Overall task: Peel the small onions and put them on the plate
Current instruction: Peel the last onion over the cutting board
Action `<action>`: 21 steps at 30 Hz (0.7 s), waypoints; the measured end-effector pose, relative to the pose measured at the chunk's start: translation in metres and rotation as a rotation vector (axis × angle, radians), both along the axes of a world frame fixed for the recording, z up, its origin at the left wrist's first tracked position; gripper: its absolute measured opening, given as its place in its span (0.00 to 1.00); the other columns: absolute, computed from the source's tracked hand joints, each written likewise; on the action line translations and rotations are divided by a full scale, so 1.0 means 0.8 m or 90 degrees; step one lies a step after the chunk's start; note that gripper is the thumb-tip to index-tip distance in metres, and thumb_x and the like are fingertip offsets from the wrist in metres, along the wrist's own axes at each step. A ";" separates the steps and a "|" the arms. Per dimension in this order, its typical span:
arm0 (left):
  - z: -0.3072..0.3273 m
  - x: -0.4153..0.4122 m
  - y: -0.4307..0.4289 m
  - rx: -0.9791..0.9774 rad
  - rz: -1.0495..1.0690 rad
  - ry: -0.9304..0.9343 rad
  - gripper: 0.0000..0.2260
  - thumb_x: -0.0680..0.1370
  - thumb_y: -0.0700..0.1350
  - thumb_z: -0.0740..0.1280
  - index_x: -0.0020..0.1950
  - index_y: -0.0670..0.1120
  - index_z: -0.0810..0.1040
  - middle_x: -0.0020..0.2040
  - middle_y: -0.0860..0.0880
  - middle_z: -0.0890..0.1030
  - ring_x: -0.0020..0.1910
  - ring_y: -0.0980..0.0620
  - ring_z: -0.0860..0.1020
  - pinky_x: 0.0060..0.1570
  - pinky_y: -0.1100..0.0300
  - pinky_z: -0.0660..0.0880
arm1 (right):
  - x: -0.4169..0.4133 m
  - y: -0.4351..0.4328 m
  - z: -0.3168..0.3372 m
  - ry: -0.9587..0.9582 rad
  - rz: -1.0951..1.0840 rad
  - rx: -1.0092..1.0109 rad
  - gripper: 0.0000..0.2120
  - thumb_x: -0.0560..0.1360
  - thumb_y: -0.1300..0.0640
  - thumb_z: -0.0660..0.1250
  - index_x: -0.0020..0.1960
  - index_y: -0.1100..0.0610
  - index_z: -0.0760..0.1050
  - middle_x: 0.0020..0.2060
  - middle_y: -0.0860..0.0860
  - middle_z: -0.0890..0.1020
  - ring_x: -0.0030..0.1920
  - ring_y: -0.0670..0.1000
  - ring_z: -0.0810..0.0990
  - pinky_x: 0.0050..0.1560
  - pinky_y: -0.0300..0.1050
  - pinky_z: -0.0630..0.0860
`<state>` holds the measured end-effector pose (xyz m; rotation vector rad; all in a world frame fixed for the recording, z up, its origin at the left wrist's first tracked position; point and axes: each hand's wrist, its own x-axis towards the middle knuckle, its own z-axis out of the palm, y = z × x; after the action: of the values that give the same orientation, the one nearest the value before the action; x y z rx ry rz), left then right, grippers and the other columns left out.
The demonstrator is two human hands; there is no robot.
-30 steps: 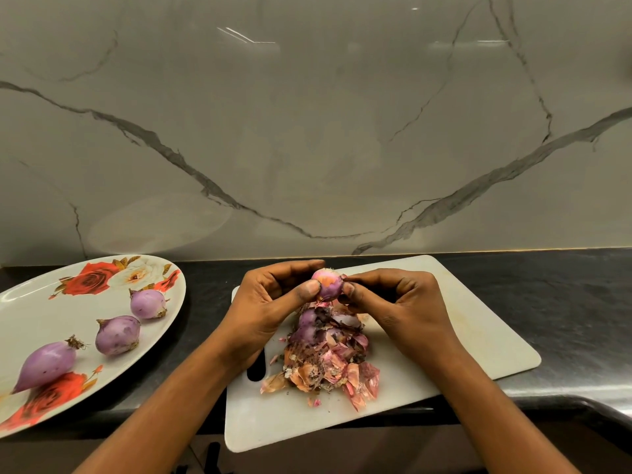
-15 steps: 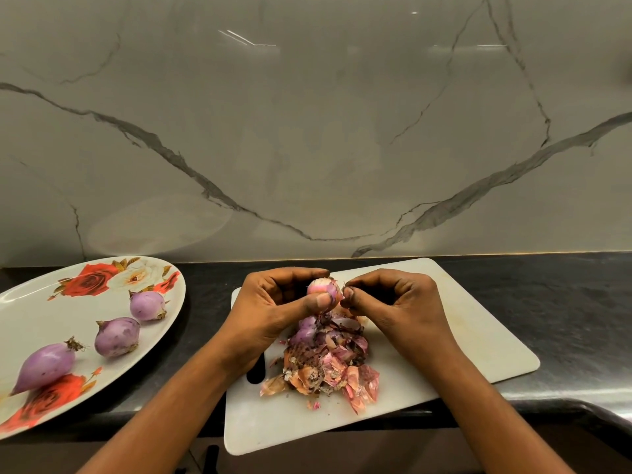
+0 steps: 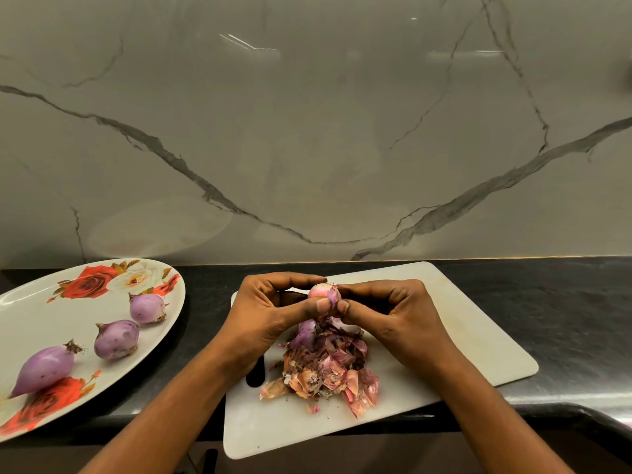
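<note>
Small onion (image 3: 324, 293) pinched between both hands' fingertips (image 3: 323, 305) above peels (image 3: 325, 367).

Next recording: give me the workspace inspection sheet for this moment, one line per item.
Surface: dark counter; white cutting board overhangs its front edge.
Job's things: floral plate at left holds three peeled onions; a fourth onion is pinched between both hands above the board, partly peeled; another purple onion lies in the skins.
Clutter: pile of skins on the board.
Grippers: left hand and right hand, fingertips on the onion.
Cables: nothing seen.
Surroundings: veined marble backsplash.
</note>
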<state>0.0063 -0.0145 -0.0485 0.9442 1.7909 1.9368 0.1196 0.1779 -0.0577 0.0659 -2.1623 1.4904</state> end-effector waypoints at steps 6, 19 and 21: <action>0.001 0.001 0.001 0.005 -0.002 -0.007 0.17 0.69 0.40 0.78 0.57 0.44 0.86 0.54 0.47 0.89 0.55 0.46 0.87 0.50 0.59 0.84 | 0.002 -0.001 0.002 0.016 -0.003 0.010 0.14 0.75 0.62 0.77 0.57 0.47 0.85 0.48 0.39 0.88 0.51 0.42 0.88 0.50 0.36 0.83; 0.003 0.004 0.000 0.004 -0.019 -0.005 0.17 0.69 0.39 0.78 0.57 0.44 0.86 0.54 0.46 0.89 0.54 0.45 0.88 0.51 0.58 0.84 | -0.001 0.002 -0.001 0.013 -0.011 -0.005 0.16 0.72 0.49 0.76 0.56 0.56 0.87 0.45 0.48 0.89 0.46 0.50 0.89 0.47 0.47 0.86; 0.004 0.004 0.000 0.001 -0.019 0.002 0.16 0.69 0.40 0.78 0.56 0.44 0.87 0.53 0.47 0.89 0.53 0.46 0.88 0.50 0.59 0.84 | -0.001 0.003 -0.002 0.007 -0.013 0.000 0.17 0.71 0.49 0.77 0.56 0.56 0.88 0.45 0.48 0.89 0.45 0.50 0.89 0.47 0.47 0.86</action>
<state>0.0099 -0.0144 -0.0450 0.9697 1.7675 1.9192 0.1186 0.1803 -0.0595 0.0523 -2.1484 1.4755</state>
